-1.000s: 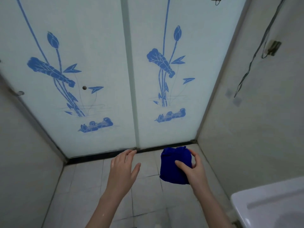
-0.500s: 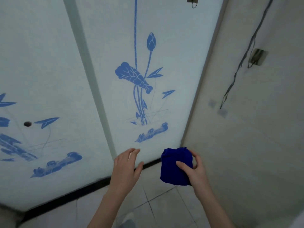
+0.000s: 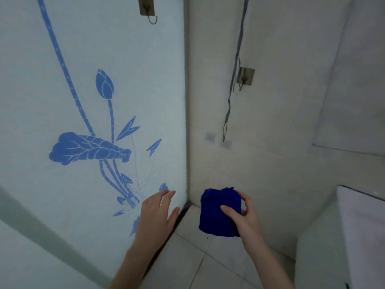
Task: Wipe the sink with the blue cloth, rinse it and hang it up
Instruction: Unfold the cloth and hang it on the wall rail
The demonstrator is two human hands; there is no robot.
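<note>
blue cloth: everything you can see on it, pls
The deep-blue fabric cloth is bunched into a compact, roughly square wad with a rumpled top edge. It hangs in the air before the wall corner, above the pale tiled floor. The right hand grips its right side, thumb across the front, fingers curled behind. The open left hand is apart from it. Wetness cannot be told.

Left: frosted glass panel with blue lotus print. Right: pale tiled wall. Glass hook up top, wall hook, grey cord hanging. Near: pale tiled floor.
</note>
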